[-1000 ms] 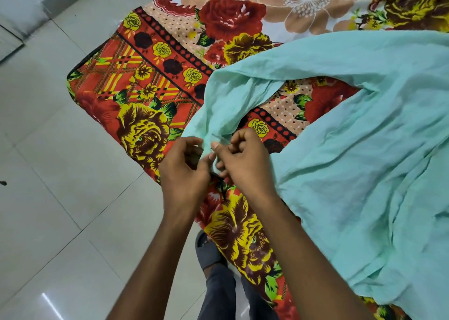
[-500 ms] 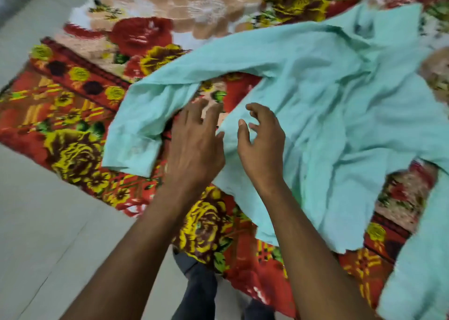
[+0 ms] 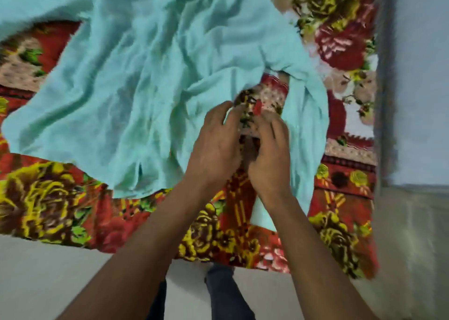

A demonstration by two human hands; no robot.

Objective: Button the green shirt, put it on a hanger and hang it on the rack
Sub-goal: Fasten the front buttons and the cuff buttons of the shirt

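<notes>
The green shirt (image 3: 145, 81) lies crumpled across the bed, its front open, with a strip of the floral sheet showing in the gap. My left hand (image 3: 213, 147) is at the left front edge of the shirt, its curled fingers gripping that edge. Close beside it, my right hand (image 3: 269, 157) rests with fairly straight fingers over the gap and against the right front panel (image 3: 306, 135). The picture is blurred, so buttons and buttonholes cannot be made out. Neither a hanger nor a rack is in view.
The bed wears a red, yellow and brown floral sheet (image 3: 48, 208) whose near edge hangs toward pale floor tiles (image 3: 60, 278). A grey wall or panel (image 3: 420, 76) stands at the right. My dark trouser legs (image 3: 223, 293) show below, against the bed.
My hands left the sleeve cuff at the left and moved right to the shirt's open front. The camera swung right, so the shirt now fills the upper left.
</notes>
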